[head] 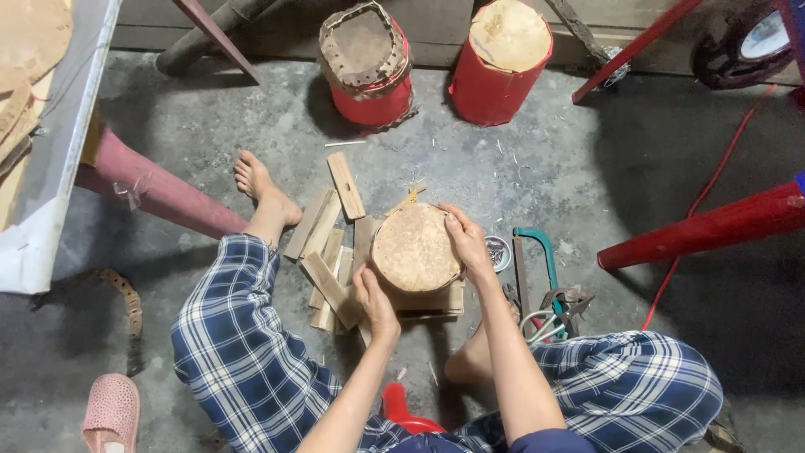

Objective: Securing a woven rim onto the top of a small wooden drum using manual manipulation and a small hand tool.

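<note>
A small round drum (416, 249) is held on the floor (210, 126) between the legs, set on a flat wooden block (432, 300). The left hand (375, 299) is pressed to its near side, and the right hand (466, 241) is curled over its far rim. The skin top looks already on. Cut wood pieces (329, 243) lie just beside it, unused. A saw (537, 260) rests nearby. Two red drums (436, 67) stand farther off.

Grey concrete floor (210, 126) bears wood blocks (331, 252), two red drums (495, 84), a hacksaw (537, 260).
</note>
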